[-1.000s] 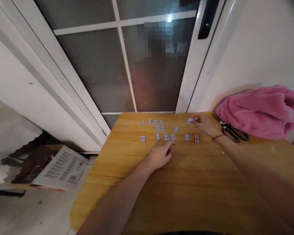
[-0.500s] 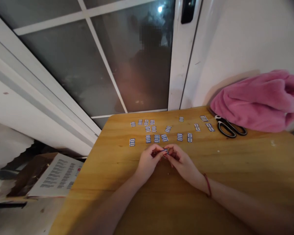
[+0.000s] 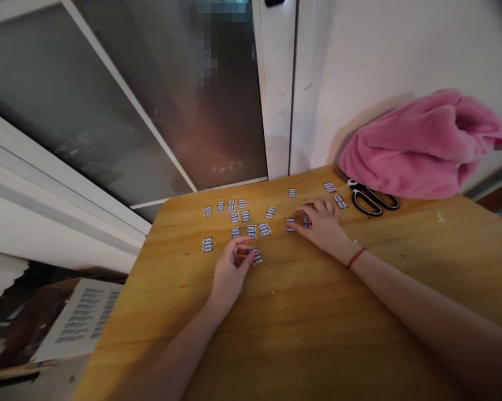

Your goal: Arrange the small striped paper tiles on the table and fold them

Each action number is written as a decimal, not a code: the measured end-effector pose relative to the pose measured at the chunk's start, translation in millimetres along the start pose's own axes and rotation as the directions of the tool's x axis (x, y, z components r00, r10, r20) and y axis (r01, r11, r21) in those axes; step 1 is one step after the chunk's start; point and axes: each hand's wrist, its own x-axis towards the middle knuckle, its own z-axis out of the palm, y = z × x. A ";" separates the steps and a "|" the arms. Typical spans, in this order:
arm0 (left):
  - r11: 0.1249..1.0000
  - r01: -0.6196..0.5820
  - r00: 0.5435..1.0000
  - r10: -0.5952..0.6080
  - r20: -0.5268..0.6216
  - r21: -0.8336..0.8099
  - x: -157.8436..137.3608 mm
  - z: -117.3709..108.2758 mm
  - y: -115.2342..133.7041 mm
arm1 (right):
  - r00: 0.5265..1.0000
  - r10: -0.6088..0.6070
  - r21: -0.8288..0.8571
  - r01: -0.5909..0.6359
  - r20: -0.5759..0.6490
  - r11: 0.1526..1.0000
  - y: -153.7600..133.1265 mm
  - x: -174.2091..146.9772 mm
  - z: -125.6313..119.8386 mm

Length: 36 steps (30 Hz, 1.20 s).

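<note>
Small white cards with blue stripes lie in loose rows on a wooden table (image 3: 276,345). My left hand (image 3: 228,275) pinches one striped card (image 3: 257,255) between thumb and fingers, just above or against the tabletop. Over the right part of the rows reaches my right hand (image 3: 324,227), fingers bent and apart, palm down. Its thumb tip is beside a striped card (image 3: 290,225), and another card (image 3: 307,222) shows between thumb and fingers. Whatever lies beneath the right fingertips is hidden.
Black-handled scissors (image 3: 368,203) rest at the back right, partly beneath a pink plush cloth (image 3: 418,147). A glazed door (image 3: 217,133) and a white wall (image 3: 384,50) stand behind the table. Left of the table sits a cardboard box (image 3: 78,317) with printed text.
My hands were together around a small piece. Now they are apart: the right has moved right and forward over the cards, and the left keeps a card. The view has shifted.
</note>
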 end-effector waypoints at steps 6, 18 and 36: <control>0.998 0.050 0.999 -0.049 0.024 -0.029 2.6 0.7 -2.3 | 0.996 -0.050 0.032 0.047 0.078 0.998 -5.4 -4.2 4.7; 0.991 0.130 0.988 -0.130 0.084 0.003 1.0 1.8 1.0 | 0.989 -0.017 0.478 -0.057 0.149 0.877 -30.9 -6.3 -9.9; 0.997 0.056 0.990 -0.063 0.128 0.059 -5.0 3.7 6.3 | 0.839 -0.208 0.648 -0.206 0.503 0.734 -67.2 -29.1 1.4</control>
